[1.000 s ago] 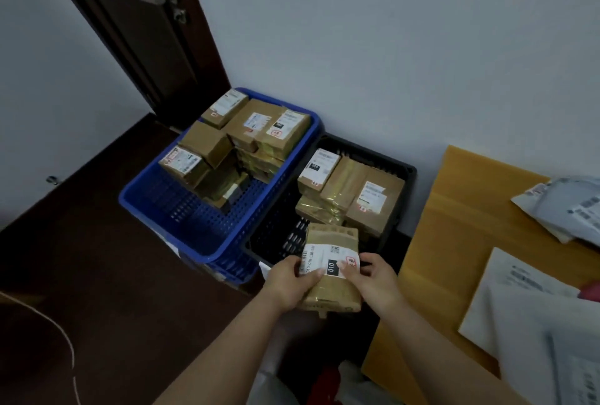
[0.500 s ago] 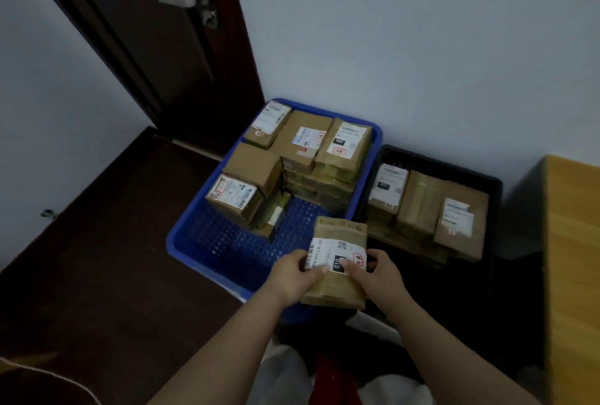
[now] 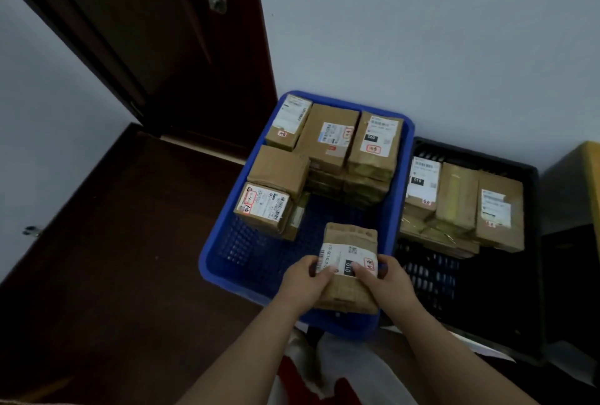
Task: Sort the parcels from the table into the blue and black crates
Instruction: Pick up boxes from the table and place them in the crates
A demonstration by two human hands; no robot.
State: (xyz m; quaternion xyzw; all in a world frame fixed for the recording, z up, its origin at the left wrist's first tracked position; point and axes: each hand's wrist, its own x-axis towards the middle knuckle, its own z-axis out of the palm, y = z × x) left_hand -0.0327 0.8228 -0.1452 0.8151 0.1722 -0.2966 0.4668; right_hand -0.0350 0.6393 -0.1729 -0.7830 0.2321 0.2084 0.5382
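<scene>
- Left hand grips the flat brown cardboard parcel at nine o'clock.
- The parcel hangs above the blue plastic crate, long axis toward twelve.
- Right hand clasps its three o'clock edge; the black plastic crate lies rightward.

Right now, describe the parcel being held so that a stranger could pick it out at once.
Find the blue crate standing against the white wall, left of the black crate. Over its near end, the left hand and right hand hold one brown parcel between them. Unlike the parcels resting in the crates, it is held by hands, and its white label shows "010" in a black box.
</scene>
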